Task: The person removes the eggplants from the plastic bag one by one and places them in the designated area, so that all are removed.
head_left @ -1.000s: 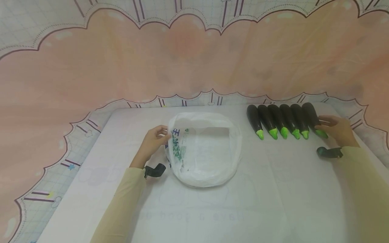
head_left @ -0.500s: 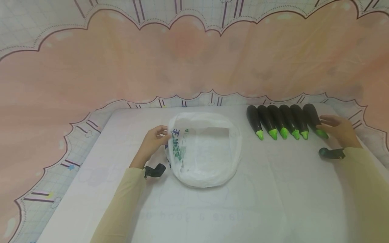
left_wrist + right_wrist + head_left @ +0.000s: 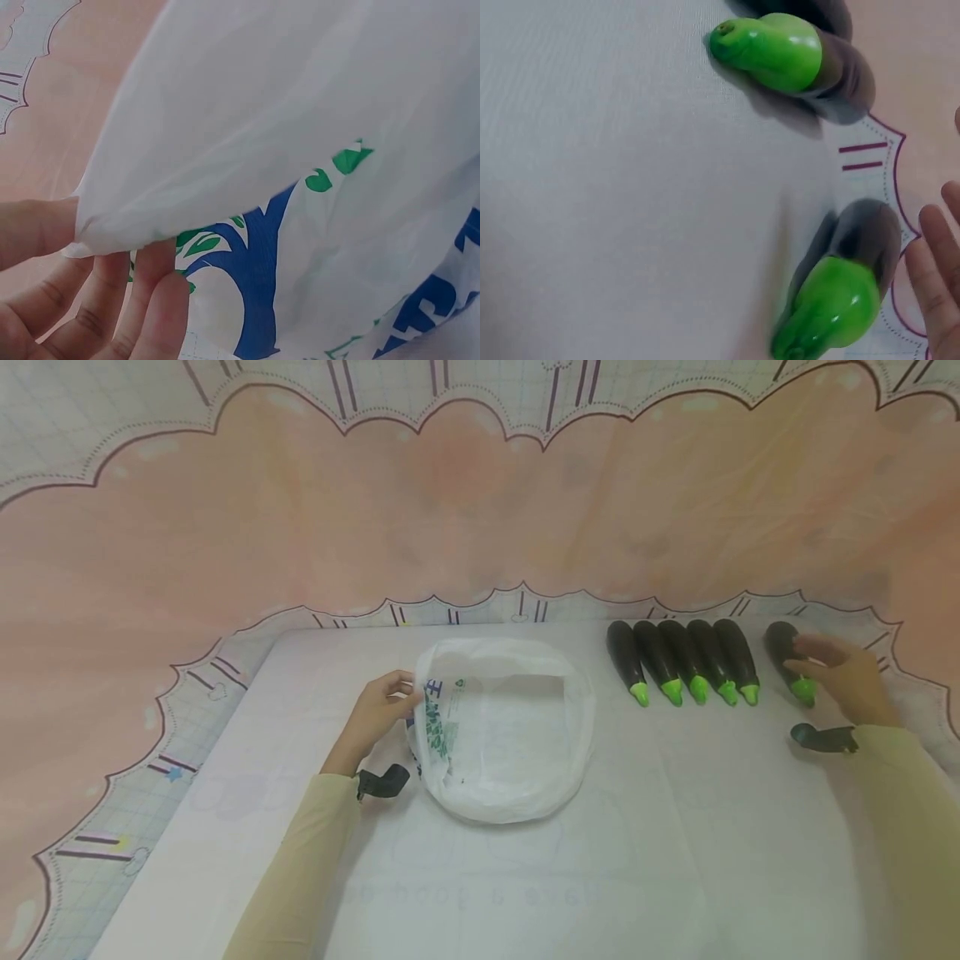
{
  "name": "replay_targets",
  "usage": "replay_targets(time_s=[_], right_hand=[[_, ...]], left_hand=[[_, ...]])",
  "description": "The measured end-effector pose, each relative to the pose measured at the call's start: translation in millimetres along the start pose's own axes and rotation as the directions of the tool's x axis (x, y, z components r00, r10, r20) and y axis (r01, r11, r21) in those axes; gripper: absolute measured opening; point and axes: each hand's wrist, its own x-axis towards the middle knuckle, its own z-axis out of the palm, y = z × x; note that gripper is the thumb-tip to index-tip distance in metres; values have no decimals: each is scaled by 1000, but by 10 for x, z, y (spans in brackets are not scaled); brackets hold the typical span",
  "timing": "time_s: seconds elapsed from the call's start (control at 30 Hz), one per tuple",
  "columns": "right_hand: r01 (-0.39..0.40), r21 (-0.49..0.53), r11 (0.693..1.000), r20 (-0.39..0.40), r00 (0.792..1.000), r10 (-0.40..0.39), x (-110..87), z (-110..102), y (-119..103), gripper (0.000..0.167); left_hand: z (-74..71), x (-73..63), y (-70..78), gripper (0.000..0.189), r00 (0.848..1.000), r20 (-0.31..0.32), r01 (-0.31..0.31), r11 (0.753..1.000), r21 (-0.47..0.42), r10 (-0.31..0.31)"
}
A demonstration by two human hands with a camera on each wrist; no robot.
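A white plastic bag [image 3: 504, 814] with a rolled rim and blue and green print stands with its mouth facing up in the head view. My left hand [image 3: 384, 703] pinches its left rim; in the left wrist view the thumb [image 3: 34, 232] lies on one side of the plastic and the fingers on the other. At the right, a dark eggplant [image 3: 782, 643] with a green cap lies apart from a row of eggplants [image 3: 681, 647]. My right hand [image 3: 847, 677] is at its right side, overlapping it in the head view. The right wrist view shows straight fingers [image 3: 934, 289] beside this eggplant.
Beneath everything is a white-covered table [image 3: 637, 860] with faint lettering. A peach cloth [image 3: 480, 527] with a scalloped border hangs behind it. Dark wrist cameras sit at both cuffs, the right one [image 3: 821, 737] just in front of the lone eggplant.
The rightmost eggplant has shifted right, opening a gap from the row, and its cap has turned more into view. My right hand has moved slightly right; the left hand and bag stay put.
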Motion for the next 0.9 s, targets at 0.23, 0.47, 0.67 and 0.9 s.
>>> replay_targets(time_s=[0.23,0.47,0.67,0.9], right_hand=[[-64,35,997,-10,998,64,26,-4,17,69],[-131,1,991,32,991,131,54,8,120,76],[-136,-5,991,41,990,136,80,54,136,76],[-78,-24,997,111,991,80,123,126,79,78]], left_hand=[[6,1,1,33,1000,-2,5,1000,5,-5],[13,-1,-6,34,1000,1,1,1000,4,-1],[18,1,-12,34,1000,7,6,1000,0,-6],[12,-6,3,35,1000,-1,7,1000,13,-7]])
